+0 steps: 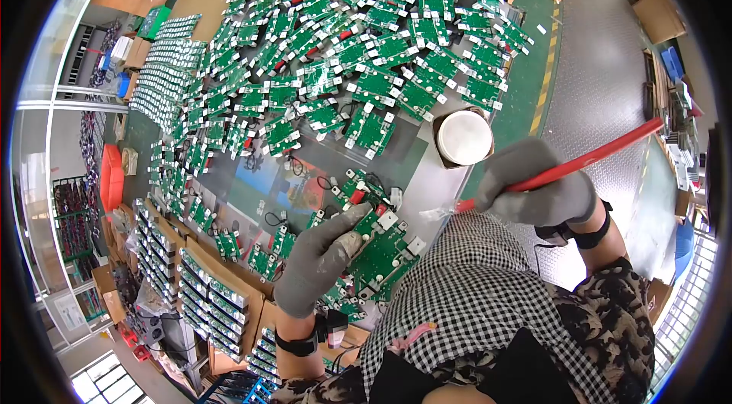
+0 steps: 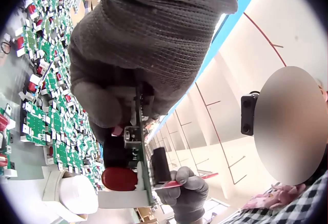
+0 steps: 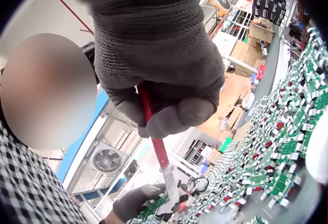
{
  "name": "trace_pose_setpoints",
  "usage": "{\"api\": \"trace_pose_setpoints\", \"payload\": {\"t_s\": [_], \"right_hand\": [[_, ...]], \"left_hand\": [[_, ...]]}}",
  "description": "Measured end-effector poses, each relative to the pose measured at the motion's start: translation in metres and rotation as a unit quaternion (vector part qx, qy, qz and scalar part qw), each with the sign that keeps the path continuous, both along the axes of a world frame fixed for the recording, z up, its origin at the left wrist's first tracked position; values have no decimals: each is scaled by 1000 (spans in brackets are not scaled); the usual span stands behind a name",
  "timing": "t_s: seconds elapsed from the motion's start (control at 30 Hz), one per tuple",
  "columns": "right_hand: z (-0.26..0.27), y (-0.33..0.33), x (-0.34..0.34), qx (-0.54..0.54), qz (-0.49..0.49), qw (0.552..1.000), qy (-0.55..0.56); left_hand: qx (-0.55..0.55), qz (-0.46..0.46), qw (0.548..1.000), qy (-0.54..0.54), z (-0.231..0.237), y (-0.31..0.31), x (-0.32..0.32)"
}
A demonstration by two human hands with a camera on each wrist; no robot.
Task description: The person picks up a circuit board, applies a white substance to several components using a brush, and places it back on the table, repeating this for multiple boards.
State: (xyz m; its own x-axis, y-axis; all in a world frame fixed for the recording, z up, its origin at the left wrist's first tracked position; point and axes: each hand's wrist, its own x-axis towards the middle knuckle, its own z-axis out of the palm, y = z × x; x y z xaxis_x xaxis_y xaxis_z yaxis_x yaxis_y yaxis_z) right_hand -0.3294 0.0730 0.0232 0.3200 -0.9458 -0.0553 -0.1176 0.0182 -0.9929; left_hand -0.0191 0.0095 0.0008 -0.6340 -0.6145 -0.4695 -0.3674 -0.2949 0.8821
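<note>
My gloved left hand [image 1: 320, 259] grips a green circuit board [image 1: 381, 258] by its edge, low in front of the apron. Seen edge-on in the left wrist view, the board [image 2: 146, 175] carries a rounded red component [image 2: 120, 179] and white blocks. My gloved right hand [image 1: 537, 183] holds a long red-handled brush [image 1: 595, 157], fingers curled round the handle. Its tip [image 1: 437, 214], whitish and coated, points toward the board from the right. In the right wrist view that tip [image 3: 171, 190] overlaps the board and the left glove.
Many similar circuit boards [image 1: 374, 84] are spread over the table. A round white tub [image 1: 466, 138] stands at the table's right edge. Trays of small parts [image 1: 210, 301] line the left side. A checked apron [image 1: 480, 282] covers the lap close below the hands.
</note>
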Motion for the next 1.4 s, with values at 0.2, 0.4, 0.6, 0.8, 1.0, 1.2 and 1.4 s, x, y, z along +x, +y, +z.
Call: {"api": "trace_pose_setpoints", "payload": {"t_s": [0.2,0.4,0.6,0.8,1.0,1.2,1.4], "right_hand": [[-3,-8,12,-142,-4,989,-26],[0,-1,4,-13,-82,996,-45],[-2,16,40,-174,-119,977,-19],[-10,9,54,-282,-94,952,72],[-20,5,54,-312,-40,948,54],[-10,4,53,-314,-55,945,76],[-9,3,43,-283,-13,955,90]], "left_hand": [[-38,-40,998,5,2,2,-6],[42,162,983,74,0,6,-6],[102,358,891,259,-34,14,-27],[67,372,877,296,-38,19,-37],[55,394,893,212,-25,22,-35],[54,384,895,219,-29,24,-32],[76,408,879,235,-26,24,-30]]}}
